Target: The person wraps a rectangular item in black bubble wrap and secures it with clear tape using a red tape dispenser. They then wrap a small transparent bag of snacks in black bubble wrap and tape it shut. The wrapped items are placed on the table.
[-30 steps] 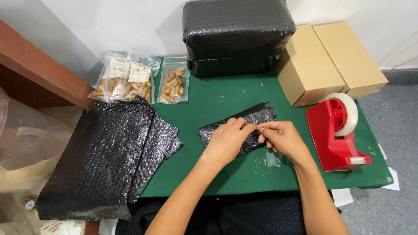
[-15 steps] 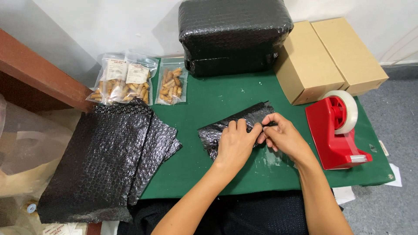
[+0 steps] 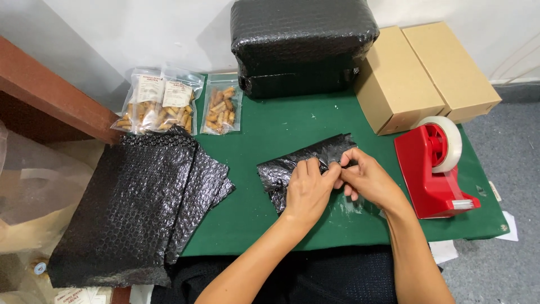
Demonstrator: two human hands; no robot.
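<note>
Hands: left hand [image 3: 306, 188], right hand [image 3: 368, 180] both pinching one black bubble-wrap parcel [image 3: 281, 171] | snack bags [image 3: 177, 101]: three

White wall [image 3: 140, 34] behind, plain, evenly lit. Low table, green cloth [image 3: 270, 135] over it, pushed up against wall. Grey carpet floor [image 3: 506, 157] at right, paper scraps [image 3: 509, 228] lying by table edge. Reddish-brown wood ledge [image 3: 50, 93] slanting in at left, dark recess below. Clear plastic bag [image 3: 34, 186] slumped under ledge at far left. Light soft, diffuse, soft shadows only. White cable [image 3: 520, 53] along wall near floor at right.
</note>
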